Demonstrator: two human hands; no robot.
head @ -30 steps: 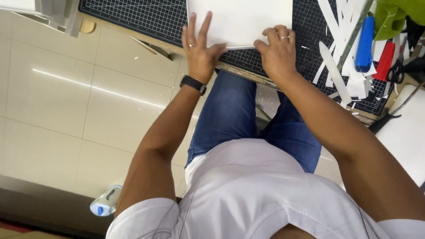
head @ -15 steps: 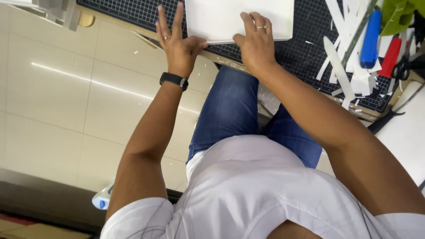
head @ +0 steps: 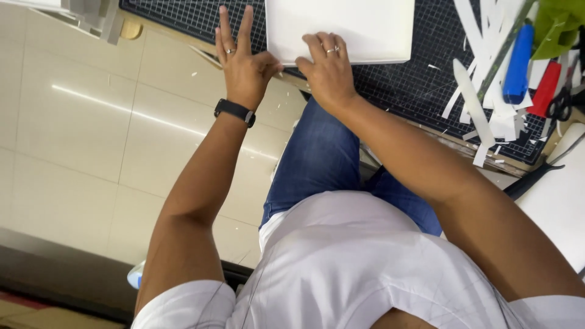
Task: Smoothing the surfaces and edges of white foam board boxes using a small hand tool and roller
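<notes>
A white sheet of paper (head: pixel 359 27) lies on a black gridded cutting mat (head: pixel 420 85) at the table's near edge. My left hand (head: pixel 244 64) pinches the sheet's near left corner with thumb and forefinger, its other fingers spread upward over the mat. It wears a ring, and a black band sits on the wrist. My right hand (head: pixel 329 67), also ringed, presses its fingers flat on the sheet's near edge, close beside the left hand.
White paper strips (head: pixel 487 91) lie scattered on the mat's right side, with a white bone folder (head: pixel 472 100), a blue tool (head: pixel 518 55), a red tool (head: pixel 544 88) and black scissors (head: pixel 560 103). Green paper (head: pixel 557 24) is at top right. Beige tiled floor (head: pixel 91 134) lies below left.
Both hands and the sheet have shifted left in the view. My right hand slid along the sheet's near edge toward the left hand, which now pinches the corner.
</notes>
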